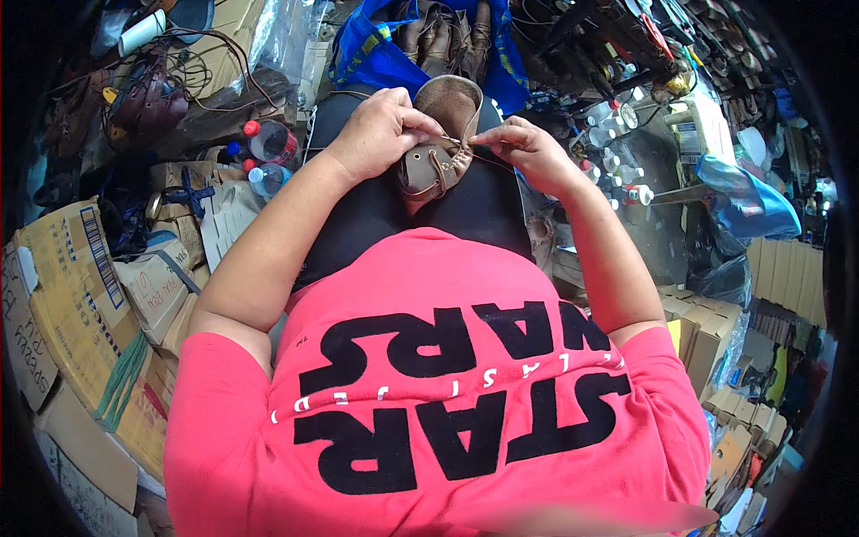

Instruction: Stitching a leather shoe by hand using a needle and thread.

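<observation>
A brown leather shoe rests between my knees, its suede-lined opening facing away from me and a leather lace across its front. My left hand is closed in a pinch at the shoe's edge, on what looks like a thin needle. Across from it, my right hand has thumb and forefinger pressed together beside the gathered stitching; what they grip is too small to make out. A fine thread runs out near each hand.
Just beyond my knees stands a blue bag with several brown leather shoes in it. Bottles stand on the left, with cardboard boxes nearer. At the right are more small bottles and a blue plastic bag.
</observation>
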A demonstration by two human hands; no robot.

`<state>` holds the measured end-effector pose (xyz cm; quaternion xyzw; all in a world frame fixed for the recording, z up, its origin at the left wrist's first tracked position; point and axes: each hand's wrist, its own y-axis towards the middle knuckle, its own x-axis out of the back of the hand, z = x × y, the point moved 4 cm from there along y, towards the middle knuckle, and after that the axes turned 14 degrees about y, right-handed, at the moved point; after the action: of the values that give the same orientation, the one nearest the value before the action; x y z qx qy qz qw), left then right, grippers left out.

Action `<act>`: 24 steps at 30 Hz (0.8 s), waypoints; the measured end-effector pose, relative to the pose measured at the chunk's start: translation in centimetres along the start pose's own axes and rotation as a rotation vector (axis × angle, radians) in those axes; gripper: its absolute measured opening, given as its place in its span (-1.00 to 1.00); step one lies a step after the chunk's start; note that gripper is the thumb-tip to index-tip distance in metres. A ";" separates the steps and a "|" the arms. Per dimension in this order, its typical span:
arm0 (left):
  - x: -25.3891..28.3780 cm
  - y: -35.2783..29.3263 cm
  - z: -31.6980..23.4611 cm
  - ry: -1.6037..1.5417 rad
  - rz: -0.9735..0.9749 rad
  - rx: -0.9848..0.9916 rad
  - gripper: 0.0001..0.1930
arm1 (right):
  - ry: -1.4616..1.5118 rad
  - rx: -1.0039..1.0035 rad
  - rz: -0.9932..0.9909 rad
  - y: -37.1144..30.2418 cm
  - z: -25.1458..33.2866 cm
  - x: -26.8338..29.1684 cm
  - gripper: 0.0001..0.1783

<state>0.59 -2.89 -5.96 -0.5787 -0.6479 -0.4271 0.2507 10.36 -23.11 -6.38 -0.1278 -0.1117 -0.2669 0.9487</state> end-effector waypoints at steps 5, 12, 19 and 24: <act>0.0 0.0 -0.1 0.019 0.022 0.009 -0.79 | 0.009 -0.004 0.003 0.2 0.0 0.0 -0.52; -0.1 0.4 0.0 0.001 0.035 -0.006 -0.81 | 0.030 -0.034 0.041 0.2 0.4 0.1 -0.53; -0.5 0.7 0.1 -0.023 0.108 0.016 -0.83 | 0.057 -0.017 0.060 0.3 0.0 0.4 -0.55; -1.1 1.3 0.5 -0.158 0.167 0.041 -0.84 | 0.146 -0.077 0.099 0.5 -0.3 0.2 -0.54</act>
<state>2.15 -3.09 -6.81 -0.6575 -0.6236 -0.3445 0.2453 10.86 -22.93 -6.67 -0.1499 -0.0254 -0.2325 0.9606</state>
